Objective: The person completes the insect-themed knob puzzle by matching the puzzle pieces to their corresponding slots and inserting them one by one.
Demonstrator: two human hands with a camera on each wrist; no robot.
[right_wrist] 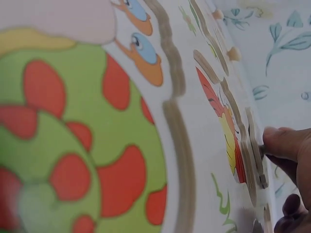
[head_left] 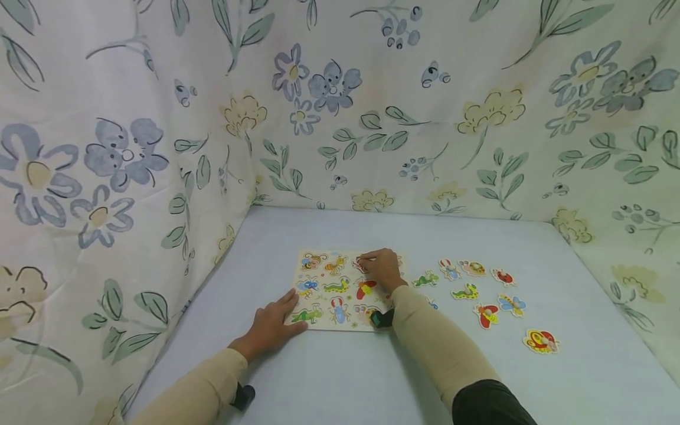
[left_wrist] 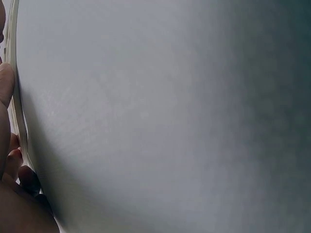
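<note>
A pale puzzle board (head_left: 321, 300) printed with colourful insects lies flat on the table. My left hand (head_left: 271, 323) rests at its front left corner, fingers along the left side and thumb near the front edge. In the left wrist view the thumb (left_wrist: 6, 85) overlaps the board's edge. Over the board's back right part, my right hand (head_left: 383, 267) pinches a small red and white puzzle piece (head_left: 362, 264) between thumb and fingertips, right at its slot. The right wrist view shows a printed snail (right_wrist: 73, 145) close up, with the right fingers (right_wrist: 284, 143) at the far edge.
Loose insect pieces lie right of the board: a grasshopper (head_left: 426, 278), a beetle (head_left: 448, 270), a snail (head_left: 474, 268), a ladybird (head_left: 503, 277), a caterpillar (head_left: 465, 291) and several winged ones, including a red butterfly (head_left: 486, 316). A floral curtain (head_left: 372, 159) surrounds the white table (head_left: 340, 378).
</note>
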